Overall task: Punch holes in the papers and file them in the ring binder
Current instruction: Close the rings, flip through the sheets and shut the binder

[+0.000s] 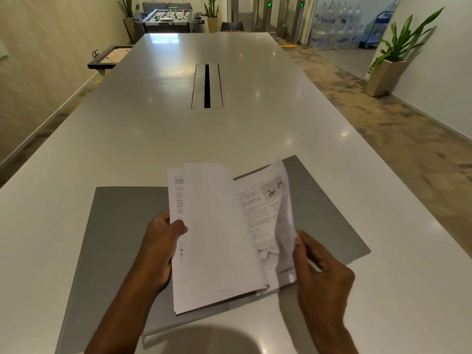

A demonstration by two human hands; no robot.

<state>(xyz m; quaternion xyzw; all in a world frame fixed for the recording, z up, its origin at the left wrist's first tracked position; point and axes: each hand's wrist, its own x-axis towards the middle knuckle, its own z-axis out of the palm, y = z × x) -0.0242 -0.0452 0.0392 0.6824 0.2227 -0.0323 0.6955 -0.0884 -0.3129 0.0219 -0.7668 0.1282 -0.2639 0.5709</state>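
A grey binder (122,226) lies open on a white table (153,129), papers (217,233) stacked on it. The left hand (159,247) grips the stack's left edge; the right hand (319,269) pinches a lifted, curling sheet (283,215).

Long white table (153,139), glossy.
Open grey ring binder (115,226) flat at near edge; cable slot (207,86) mid-table.
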